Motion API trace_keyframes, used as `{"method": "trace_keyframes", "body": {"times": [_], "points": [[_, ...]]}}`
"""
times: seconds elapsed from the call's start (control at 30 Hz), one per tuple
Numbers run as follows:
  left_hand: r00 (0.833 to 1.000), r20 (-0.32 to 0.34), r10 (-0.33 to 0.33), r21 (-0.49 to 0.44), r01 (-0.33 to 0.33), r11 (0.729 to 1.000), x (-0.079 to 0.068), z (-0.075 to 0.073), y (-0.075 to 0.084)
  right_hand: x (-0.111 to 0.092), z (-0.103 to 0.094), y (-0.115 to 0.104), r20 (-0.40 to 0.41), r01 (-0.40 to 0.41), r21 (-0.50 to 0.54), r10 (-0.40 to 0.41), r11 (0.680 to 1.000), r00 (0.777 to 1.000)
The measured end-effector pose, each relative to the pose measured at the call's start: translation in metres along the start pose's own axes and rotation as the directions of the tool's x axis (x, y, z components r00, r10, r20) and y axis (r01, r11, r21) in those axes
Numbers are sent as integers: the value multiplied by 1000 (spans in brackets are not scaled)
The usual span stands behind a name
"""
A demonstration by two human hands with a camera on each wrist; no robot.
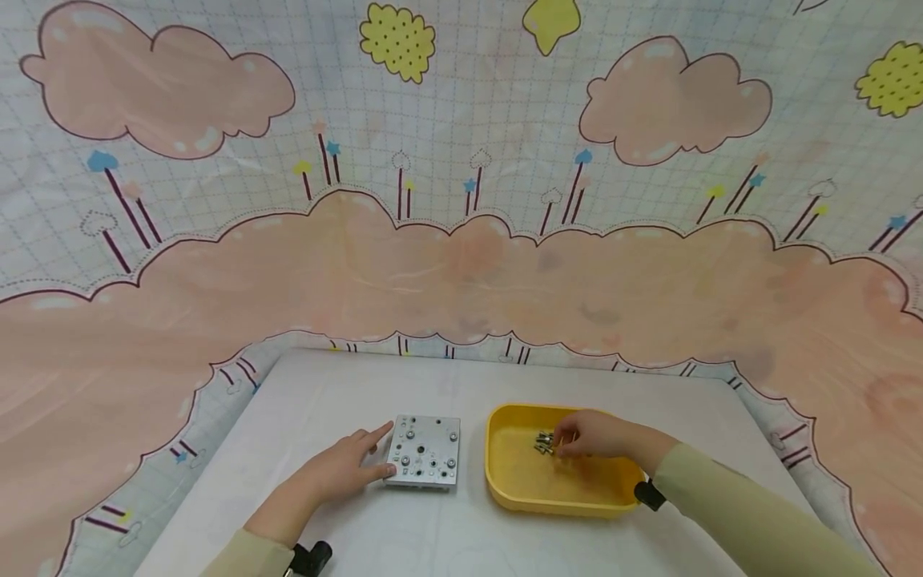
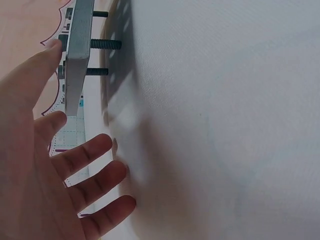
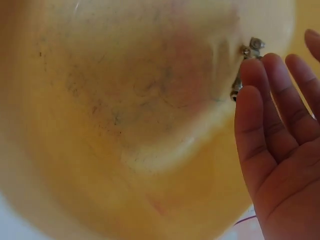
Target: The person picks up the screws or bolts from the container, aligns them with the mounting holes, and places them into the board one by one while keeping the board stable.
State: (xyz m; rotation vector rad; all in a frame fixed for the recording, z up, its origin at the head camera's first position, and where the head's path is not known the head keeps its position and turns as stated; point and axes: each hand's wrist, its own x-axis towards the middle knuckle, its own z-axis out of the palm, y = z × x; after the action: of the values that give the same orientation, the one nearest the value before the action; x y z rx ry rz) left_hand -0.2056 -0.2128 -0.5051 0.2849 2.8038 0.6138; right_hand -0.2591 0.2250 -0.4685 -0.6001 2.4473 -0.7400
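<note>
Sleeves of pale khaki cloth (image 1: 743,497) come in at the bottom, and beyond them the left hand (image 1: 346,466) lies with thumb and index finger spread wide, touching the left side of a silver-grey, roughly square metal plate (image 1: 437,446); its other fingers are loosely apart. Lying face up, one edge toward the person, the plate has no clear long axis; dark threaded bolts (image 2: 106,44) point from its underside toward the worktop. Just right of it sits a yellow rounded-rectangular tray (image 1: 558,506), long axis running left to right. Inside, small metallic screws (image 1: 542,442) lie clustered at various angles. The right hand (image 1: 604,435), fingers bent, reaches over the cluster and hides part of it; whether it pinches a screw cannot be told. Farther off, the white worktop (image 1: 346,385) ends before a cloud-printed cloth backdrop (image 1: 469,272).
</note>
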Motion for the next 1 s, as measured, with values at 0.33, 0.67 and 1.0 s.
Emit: {"method": "trace_keyframes", "body": {"times": [0.33,0.67,1.0], "points": [[1000,12,-10,14,10,1000,5,0,-4,17,4,-2,-3,-89,-99,89,991,996],[999,22,-28,10,28,1000,6,0,-2,25,9,-3,-10,-83,-129,82,988,997],[999,25,-34,4,34,999,6,0,0,28,15,-5,-30,-31,-241,24,970,999]]}}
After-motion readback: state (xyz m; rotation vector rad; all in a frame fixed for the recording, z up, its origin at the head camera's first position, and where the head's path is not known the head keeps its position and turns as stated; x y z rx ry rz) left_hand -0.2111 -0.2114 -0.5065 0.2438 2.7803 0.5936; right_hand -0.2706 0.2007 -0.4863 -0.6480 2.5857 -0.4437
